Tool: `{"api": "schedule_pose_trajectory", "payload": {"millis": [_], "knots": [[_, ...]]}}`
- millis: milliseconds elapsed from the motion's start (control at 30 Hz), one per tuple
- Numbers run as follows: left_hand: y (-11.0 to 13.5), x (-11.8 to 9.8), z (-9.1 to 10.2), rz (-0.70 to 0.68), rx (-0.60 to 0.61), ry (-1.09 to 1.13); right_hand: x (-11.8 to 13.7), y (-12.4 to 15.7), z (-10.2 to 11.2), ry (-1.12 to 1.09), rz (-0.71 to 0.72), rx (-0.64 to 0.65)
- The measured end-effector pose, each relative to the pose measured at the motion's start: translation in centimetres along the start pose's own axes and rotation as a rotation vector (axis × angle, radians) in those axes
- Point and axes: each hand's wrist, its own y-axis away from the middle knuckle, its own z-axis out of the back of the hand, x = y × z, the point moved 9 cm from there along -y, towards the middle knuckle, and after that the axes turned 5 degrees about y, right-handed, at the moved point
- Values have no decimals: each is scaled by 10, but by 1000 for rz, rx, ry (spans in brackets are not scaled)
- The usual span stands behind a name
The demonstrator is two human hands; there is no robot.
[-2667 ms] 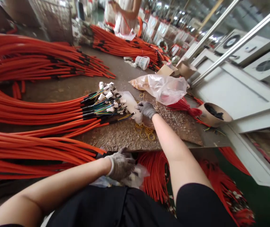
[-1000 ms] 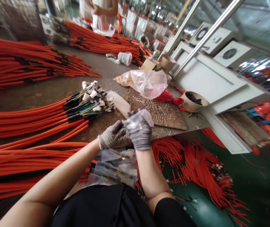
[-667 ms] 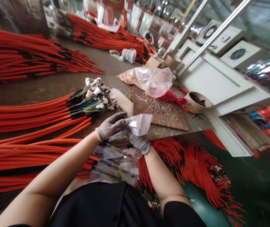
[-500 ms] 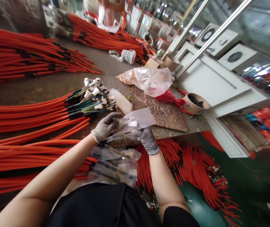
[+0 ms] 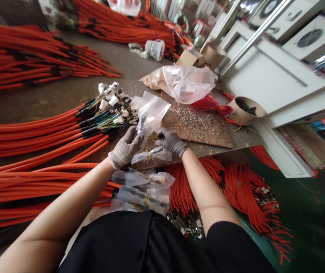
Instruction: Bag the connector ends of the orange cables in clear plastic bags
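Note:
My left hand [image 5: 125,148], in a grey glove, grips the lower end of a small clear plastic bag [image 5: 152,112] that stands up over the bench edge. My right hand [image 5: 170,141], also gloved, is closed with its fingers pinching at the same bag from the right. A thin wire end with a yellow band [image 5: 150,154] sticks out below the two hands. Just beyond the bag lie the white connectors and coloured wires [image 5: 114,110] of an orange cable bundle [image 5: 37,131]. Several bagged cable ends [image 5: 142,187] rest on my lap.
Orange cable bundles [image 5: 31,60] cover the bench [image 5: 65,94] on the left and at the back. A crumpled plastic bag [image 5: 183,82], a brown bowl [image 5: 246,110], a white cup [image 5: 155,49] and white metal cabinets [image 5: 279,83] lie to the right. More orange cables [image 5: 236,189] hang below the bench.
My right hand came back from the bench to join my left. Both hands lifted the small clear bag from flat to upright and moved it slightly forward over the bench edge.

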Motion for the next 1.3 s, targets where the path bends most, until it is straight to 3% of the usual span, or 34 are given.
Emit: {"api": "schedule_pose_trajectory", "payload": {"millis": [133, 233, 300, 367, 467, 567, 600, 667, 733, 767, 800, 867, 933, 1000, 1067, 1100, 1133, 1200, 1267, 1300], "knots": [[-5, 4, -22, 6, 184, -373, -28, 2, -25, 352, -102, 113], [-15, 9, -25, 31, 192, -577, -24, -1, -30, 413, -117, 173], [-23, 8, -18, 54, 111, -448, -14, -3, -24, 386, -93, 157], [-26, 6, -11, 71, 47, -159, 0, 0, -14, 338, -42, 119], [-24, -2, -13, 62, 100, 120, 27, 12, 10, 12, 108, -70], [-17, -7, -16, 87, 158, 95, 35, 31, 26, -532, 131, -268], [-16, -8, -14, 101, 154, 92, 31, 37, 19, -719, 71, -256], [-14, -7, -11, 130, 134, 135, 27, 49, -10, -1068, -70, -97], [-13, -3, -11, 149, 134, 190, 33, 64, -34, -1251, -108, 124], [-14, -2, -11, 143, 140, 208, 35, 70, -35, -1256, -78, 175], [-14, -1, -13, 127, 154, 220, 34, 73, -27, -1204, -28, 154], [-16, 2, -16, 86, 155, 222, 28, 73, 12, -926, 86, -57], [-16, 7, -17, 67, 133, 158, 36, 69, 58, -464, 198, -283], [-12, 7, -22, 46, 160, 54, 57, 57, 81, -41, 294, -314], [-5, -3, -29, -21, 242, 3, 74, 39, 75, 46, 345, -134], [-1, -11, -30, -56, 264, 18, 77, 32, 64, -87, 325, 10], [2, -18, -28, -79, 257, 57, 80, 28, 48, -293, 279, 165], [4, -29, -10, -80, 118, 200, 84, 32, 11, -705, 149, 428], [6, -33, 12, -29, -46, 396, 86, 43, -29, -1252, -86, 658], [7, -32, 18, 6, -70, 491, 87, 49, -45, -1546, -227, 756]]}}
